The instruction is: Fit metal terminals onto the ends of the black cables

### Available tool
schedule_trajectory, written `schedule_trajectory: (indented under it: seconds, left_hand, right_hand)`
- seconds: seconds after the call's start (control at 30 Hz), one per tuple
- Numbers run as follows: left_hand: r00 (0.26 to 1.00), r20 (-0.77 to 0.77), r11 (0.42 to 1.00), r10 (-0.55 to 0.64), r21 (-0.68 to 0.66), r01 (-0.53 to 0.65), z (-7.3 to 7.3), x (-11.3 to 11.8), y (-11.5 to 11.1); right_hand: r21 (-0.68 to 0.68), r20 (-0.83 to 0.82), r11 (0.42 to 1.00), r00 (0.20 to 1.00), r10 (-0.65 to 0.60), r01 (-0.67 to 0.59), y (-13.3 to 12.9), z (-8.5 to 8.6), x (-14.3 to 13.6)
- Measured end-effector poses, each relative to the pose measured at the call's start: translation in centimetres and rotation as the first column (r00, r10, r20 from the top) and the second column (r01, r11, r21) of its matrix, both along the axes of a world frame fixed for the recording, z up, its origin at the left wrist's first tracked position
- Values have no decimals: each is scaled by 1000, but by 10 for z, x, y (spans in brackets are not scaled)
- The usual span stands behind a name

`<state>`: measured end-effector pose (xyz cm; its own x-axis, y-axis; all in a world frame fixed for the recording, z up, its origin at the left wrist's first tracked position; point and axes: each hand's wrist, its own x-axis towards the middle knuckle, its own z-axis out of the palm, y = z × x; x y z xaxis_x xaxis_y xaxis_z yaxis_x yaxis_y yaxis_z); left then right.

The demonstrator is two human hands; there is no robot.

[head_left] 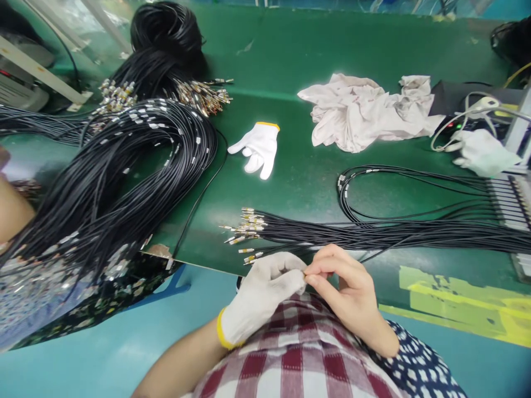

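Observation:
My left hand (pixel 269 293) wears a white knit glove with a yellow cuff. Its thumb and fingertips press together, meeting the fingertips of my bare right hand (pixel 346 287) in front of my lap. Between the two pinches shows a tiny brownish bit, too small to name; the rest is covered by the fingers. Just beyond my hands runs a bundle of black cables (pixel 307 229) along the table. Its left end carries metal-tipped connectors (pixel 249 224) with white and yellow sleeves. An unworn white glove (pixel 261 148) lies farther back.
Large coils of black cable (pixel 182 127) heap up on the left, beside another person's arm (pixel 14 210). A crumpled pale cloth (pixel 365 110) lies at the back. Cables reach a slotted metal fixture (pixel 508 204) on the right. Yellow tape (pixel 464 304) marks the green table's (pixel 290 188) front edge.

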<state>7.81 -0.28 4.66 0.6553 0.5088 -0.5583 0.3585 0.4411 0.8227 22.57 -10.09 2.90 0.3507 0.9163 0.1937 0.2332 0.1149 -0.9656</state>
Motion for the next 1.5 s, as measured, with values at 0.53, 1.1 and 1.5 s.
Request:
schedule_trajectory:
  seconds: [0.53,1.1,1.5]
  left_hand:
    - [995,87,997,46,57,-51,-8,5,-8]
    - [934,83,917,347,181,-357,-12,-30,15]
    - [939,-143,801,313,571,-180,-26,-59,11]
  right_hand:
    - [-125,-564,992,822,-73,2,0,-11,-8]
    - [-253,-473,966,864,-173,55,-45,-13,42]
    - [-767,189,637,976,108,78,-199,-26,95]
